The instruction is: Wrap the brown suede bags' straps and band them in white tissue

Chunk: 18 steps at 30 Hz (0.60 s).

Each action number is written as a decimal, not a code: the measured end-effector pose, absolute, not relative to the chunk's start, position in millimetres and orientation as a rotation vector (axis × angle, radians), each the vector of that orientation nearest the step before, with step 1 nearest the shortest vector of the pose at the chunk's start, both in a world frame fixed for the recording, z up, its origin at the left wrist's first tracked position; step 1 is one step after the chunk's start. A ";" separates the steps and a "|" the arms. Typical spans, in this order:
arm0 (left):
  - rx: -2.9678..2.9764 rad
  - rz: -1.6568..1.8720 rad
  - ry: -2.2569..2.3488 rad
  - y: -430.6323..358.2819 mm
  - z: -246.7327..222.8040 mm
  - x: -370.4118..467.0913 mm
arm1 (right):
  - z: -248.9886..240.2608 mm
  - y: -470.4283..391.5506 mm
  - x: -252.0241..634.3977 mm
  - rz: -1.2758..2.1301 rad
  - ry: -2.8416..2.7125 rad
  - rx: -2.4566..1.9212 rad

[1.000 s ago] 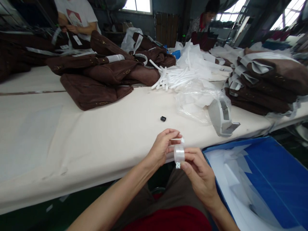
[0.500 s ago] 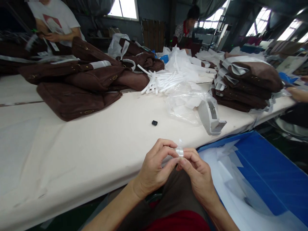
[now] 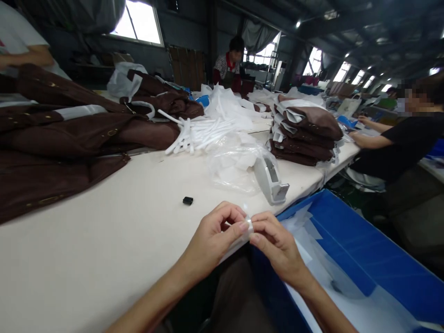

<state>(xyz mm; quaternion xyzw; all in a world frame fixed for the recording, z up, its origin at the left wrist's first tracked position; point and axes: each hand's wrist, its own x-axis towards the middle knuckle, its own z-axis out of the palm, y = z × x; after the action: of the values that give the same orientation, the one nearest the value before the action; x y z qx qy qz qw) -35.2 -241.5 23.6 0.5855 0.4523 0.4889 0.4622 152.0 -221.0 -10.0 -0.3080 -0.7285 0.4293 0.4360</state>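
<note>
Fingers of the left hand and right hand, spread wider a second ago, now pinch the clear tape roll, steadying it from both sides.

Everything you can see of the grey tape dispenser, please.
The tape dispenser is pale grey, apparently plastic, with an open slot in its top and a shiny, metal-looking plate at its near right end. It stands on the cream table near the edge, beyond the left hand and right hand, touched by neither. Clear plastic film lies beside it; contact is unclear.
</note>
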 end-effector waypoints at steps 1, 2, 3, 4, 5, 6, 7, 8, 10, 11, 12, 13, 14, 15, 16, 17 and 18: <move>1.475 1.212 1.120 -226.0 28.2 -30.5 | -4.4 -206.3 158.8 1.050 -1.829 -0.772; 1.517 1.225 1.133 -209.0 33.2 -25.7 | 1.5 -189.9 165.6 1.029 -1.841 -0.781; 1.563 1.236 1.136 -190.7 38.1 -20.9 | 7.3 -172.2 172.4 1.010 -1.850 -0.792; 1.606 1.245 1.119 -171.8 42.5 -16.6 | 12.5 -153.8 179.2 0.991 -1.850 -0.801; 1.634 1.251 1.087 -152.9 45.7 -12.9 | 16.9 -135.5 186.2 0.976 -1.838 -0.811; 1.644 1.261 1.051 -134.5 47.3 -10.1 | 20.0 -118.0 193.5 0.968 -1.815 -0.827; 1.639 1.273 1.028 -117.1 47.0 -8.1 | 21.9 -101.8 201.4 0.968 -1.782 -0.847; 1.635 1.277 1.027 -101.0 45.0 -6.8 | 22.4 -87.4 209.8 0.975 -1.736 -0.871; 1.683 1.242 1.113 -72.8 37.0 -5.7 | 19.6 -64.9 227.5 1.007 -1.634 -0.930; 1.738 1.200 1.167 -60.4 32.2 -5.3 | 16.7 -56.8 236.0 1.029 -1.591 -0.964; 1.801 1.144 1.205 -48.9 27.7 -4.5 | 13.3 -50.6 243.6 1.054 -1.559 -0.996; 1.857 1.082 1.222 -37.9 24.2 -3.2 | 9.7 -45.8 249.8 1.082 -1.543 -1.024; 1.900 1.029 1.218 -27.2 21.9 -1.3 | 6.2 -42.1 254.3 1.111 -1.547 -1.047; 1.927 0.989 1.196 -16.6 21.0 1.3 | 3.1 -39.2 256.8 1.139 -1.566 -1.064; 1.949 0.955 1.168 -5.7 21.1 4.4 | 0.7 -36.5 257.3 1.159 -1.595 -1.073; 1.971 0.921 1.146 5.3 22.0 7.7 | -1.1 -33.9 256.0 1.174 -1.629 -1.075; 1.991 0.890 1.131 16.4 23.1 11.1 | -2.2 -31.1 253.2 1.185 -1.659 -1.073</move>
<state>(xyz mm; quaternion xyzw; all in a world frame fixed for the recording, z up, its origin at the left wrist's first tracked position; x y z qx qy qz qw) 11.1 16.4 23.1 0.7633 0.4335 0.3414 0.3360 253.2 -31.1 -2.2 -0.4254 -0.6579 0.4697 0.4068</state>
